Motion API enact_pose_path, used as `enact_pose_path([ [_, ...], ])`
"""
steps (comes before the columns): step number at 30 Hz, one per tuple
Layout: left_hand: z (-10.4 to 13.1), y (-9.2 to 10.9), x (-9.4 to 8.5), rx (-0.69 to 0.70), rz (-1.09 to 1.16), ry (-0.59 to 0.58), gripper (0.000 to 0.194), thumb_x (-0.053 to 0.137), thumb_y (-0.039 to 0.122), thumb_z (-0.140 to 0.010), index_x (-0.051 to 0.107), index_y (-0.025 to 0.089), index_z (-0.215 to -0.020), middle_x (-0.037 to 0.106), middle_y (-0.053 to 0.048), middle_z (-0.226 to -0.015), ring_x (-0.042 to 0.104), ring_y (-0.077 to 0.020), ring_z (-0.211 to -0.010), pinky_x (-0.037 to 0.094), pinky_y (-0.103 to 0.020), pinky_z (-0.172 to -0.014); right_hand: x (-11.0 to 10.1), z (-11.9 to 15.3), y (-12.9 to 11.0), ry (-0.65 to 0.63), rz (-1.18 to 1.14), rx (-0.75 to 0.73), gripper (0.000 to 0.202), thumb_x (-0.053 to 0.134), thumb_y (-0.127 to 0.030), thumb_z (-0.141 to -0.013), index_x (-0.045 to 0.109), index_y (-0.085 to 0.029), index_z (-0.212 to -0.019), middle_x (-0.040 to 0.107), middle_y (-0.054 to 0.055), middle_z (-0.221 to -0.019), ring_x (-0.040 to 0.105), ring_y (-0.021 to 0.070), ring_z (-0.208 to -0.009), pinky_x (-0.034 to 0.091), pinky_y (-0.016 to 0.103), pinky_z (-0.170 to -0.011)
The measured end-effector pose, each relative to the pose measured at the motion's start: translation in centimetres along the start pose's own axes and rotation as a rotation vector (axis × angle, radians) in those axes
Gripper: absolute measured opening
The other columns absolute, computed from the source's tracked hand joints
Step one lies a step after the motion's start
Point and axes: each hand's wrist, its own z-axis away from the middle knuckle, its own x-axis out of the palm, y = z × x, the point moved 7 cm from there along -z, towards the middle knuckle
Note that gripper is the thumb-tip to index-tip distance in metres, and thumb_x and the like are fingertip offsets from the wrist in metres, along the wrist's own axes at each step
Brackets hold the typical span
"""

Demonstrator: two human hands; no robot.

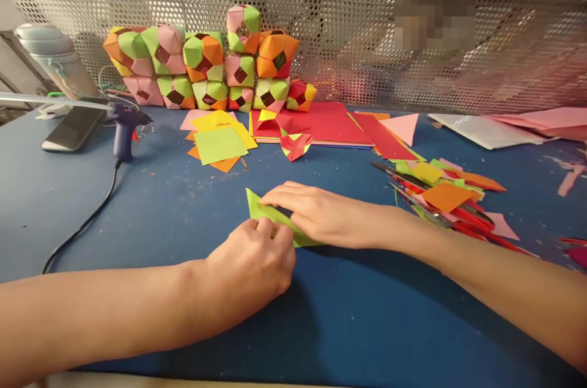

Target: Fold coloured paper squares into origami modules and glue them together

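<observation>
A lime-green sheet of paper (255,211), folded to a triangle, lies on the blue table under both of my hands. My left hand (257,253) is closed, its curled fingers at the near edge of the paper; their tips are hidden. Across the paper from the right comes my right hand (316,211), palm down with its fingers stretched out and resting on the sheet. Part of the paper is covered by the two hands.
Folded paper balls (206,64) are stacked at the back. Square sheets (221,145), red paper (321,125) and a folded red piece (296,146) lie before them. Scissors (477,226) lie among scraps (447,195) at right; a glue gun (123,131), phone (73,125) and bottle (57,64) at left.
</observation>
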Motion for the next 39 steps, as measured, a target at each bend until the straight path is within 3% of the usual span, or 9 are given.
enact_pose_path([
  [7, 0.2, 0.0, 0.1, -0.014, 0.025, 0.026, 0.015, 0.044, 0.005, -0.078, 0.056, 0.014, -0.079, 0.051, -0.006, -0.073, 0.051, -0.0194, -0.061, 0.036, -0.031, -0.046, -0.7, -3.8, 1.2, -0.003, 0.010, 0.058, 0.048, 0.034, 0.003, -0.073, 0.056, -0.010, -0.113, 0.060, 0.010, -0.117, 0.053, 0.0195, -0.110, 0.042, 0.040, -0.096],
  [13, 0.2, 0.0, -0.1, -0.029, 0.060, 0.026, 0.016, 0.042, 0.004, -0.079, 0.054, 0.014, -0.077, 0.049, -0.005, -0.071, 0.051, -0.0196, -0.060, 0.034, -0.031, -0.044, -2.3, -2.6, 1.8, 0.169, -0.037, 0.158, 0.044, 0.037, 0.002, -0.074, 0.060, -0.015, -0.107, 0.064, 0.006, -0.110, 0.058, 0.0154, -0.101, 0.047, 0.034, -0.092],
  [17, 0.2, 0.1, -0.2, -0.041, 0.066, 0.050, 0.015, 0.043, 0.004, -0.079, 0.053, 0.015, -0.075, 0.051, -0.005, -0.071, 0.051, -0.0194, -0.061, 0.035, -0.031, -0.045, -1.4, -0.5, 1.2, 0.203, 0.053, 0.060, 0.039, 0.037, -0.001, -0.080, 0.061, -0.012, -0.108, 0.064, 0.008, -0.112, 0.055, 0.0172, -0.106, 0.044, 0.036, -0.095],
  [21, 0.1, 0.1, -0.1, -0.035, 0.055, 0.046, 0.014, 0.044, 0.005, -0.079, 0.053, 0.014, -0.073, 0.053, -0.006, -0.072, 0.052, -0.0191, -0.061, 0.035, -0.030, -0.046, 0.4, 0.1, 0.3, 0.118, 0.167, -0.127, 0.035, 0.038, -0.012, -0.088, 0.057, -0.011, -0.118, 0.057, 0.010, -0.125, 0.046, 0.0219, -0.116, 0.039, 0.042, -0.098],
  [29, 0.0, 0.0, 0.0, -0.017, 0.026, 0.047, 0.015, 0.043, 0.003, -0.078, 0.055, 0.013, -0.076, 0.056, -0.007, -0.073, 0.052, -0.0190, -0.060, 0.035, -0.030, -0.046, 0.8, -2.3, 1.1, 0.096, 0.267, -0.100, 0.045, 0.037, -0.006, -0.081, 0.054, -0.009, -0.123, 0.055, 0.010, -0.128, 0.044, 0.0221, -0.119, 0.036, 0.043, -0.099],
  [34, 0.2, -0.1, 0.1, -0.003, 0.000, 0.035, 0.017, 0.042, 0.003, -0.078, 0.056, 0.013, -0.080, 0.055, -0.007, -0.074, 0.053, -0.0192, -0.061, 0.037, -0.030, -0.046, 1.4, 0.4, 0.1, 0.071, 0.330, -0.161, 0.041, 0.039, -0.021, -0.090, 0.047, -0.005, -0.128, 0.049, 0.014, -0.134, 0.041, 0.0245, -0.125, 0.036, 0.044, -0.101],
  [39, 0.2, -0.2, 0.1, 0.010, -0.013, -0.018, 0.019, 0.041, 0.001, -0.079, 0.055, 0.012, -0.086, 0.053, -0.007, -0.077, 0.053, -0.0195, -0.064, 0.041, -0.030, -0.048, 1.0, 4.8, -0.6, 0.090, 0.431, -0.084, 0.038, 0.037, -0.012, -0.090, 0.051, -0.011, -0.125, 0.057, 0.010, -0.126, 0.045, 0.0238, -0.123, 0.034, 0.049, -0.102],
])
